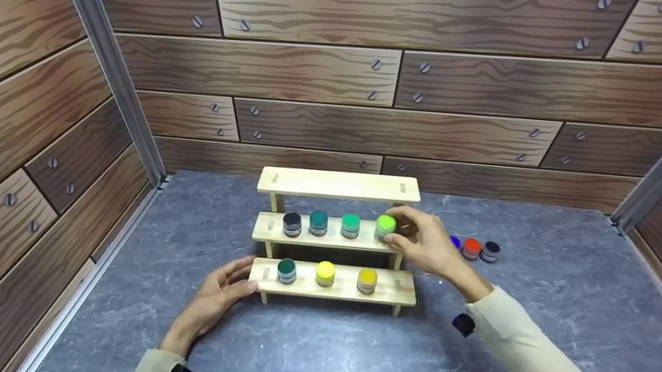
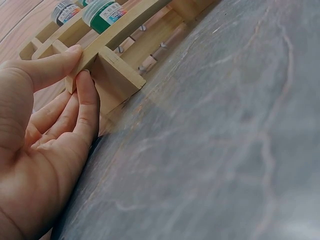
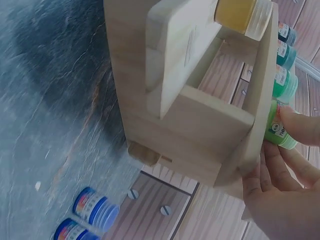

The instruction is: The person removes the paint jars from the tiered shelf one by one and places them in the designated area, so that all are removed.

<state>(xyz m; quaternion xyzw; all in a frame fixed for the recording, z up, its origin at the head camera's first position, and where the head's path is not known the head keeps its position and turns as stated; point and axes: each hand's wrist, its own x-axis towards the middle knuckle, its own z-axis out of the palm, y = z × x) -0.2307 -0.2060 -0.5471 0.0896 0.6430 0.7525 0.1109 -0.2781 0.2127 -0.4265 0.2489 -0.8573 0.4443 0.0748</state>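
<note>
Right hand [image 1: 425, 244]: thumb and fingers pinch the lime jar [image 1: 386, 226] at its sides.
Lime jar: upright at the right end of the middle step [image 1: 334, 242]; whether its base bears fully on the wood, I cannot tell.
Left hand [image 1: 217, 293]: pinches the left end of the bottom step [image 1: 393, 295], thumb on top, fingers against the end and underside.
Middle step, from the left: black jar [image 1: 292, 225], teal jar [image 1: 318, 223], green jar [image 1: 350, 226], then the lime jar, all apart.
Bottom step, from the left: dark green jar [image 1: 286, 271], yellow jar [image 1: 325, 274], ochre jar [image 1: 367, 280], spaced apart and upright.
Top step [image 1: 340, 184]: bare pale wood, slots near both ends.
Table [image 1: 321, 355]: grey, marbled; right of the steps stand a red jar [image 1: 471, 249] and a dark jar [image 1: 490, 252], with blue partly hidden behind the right hand.
Right wrist view: two blue jars [image 3: 96, 209] near each other on the table.
Sleeves [image 1: 539, 358]: pale, a black device at each wrist.
Walls [image 1: 341, 77]: plank pattern with screw heads, metal posts [image 1: 114, 68] at the corners.
</note>
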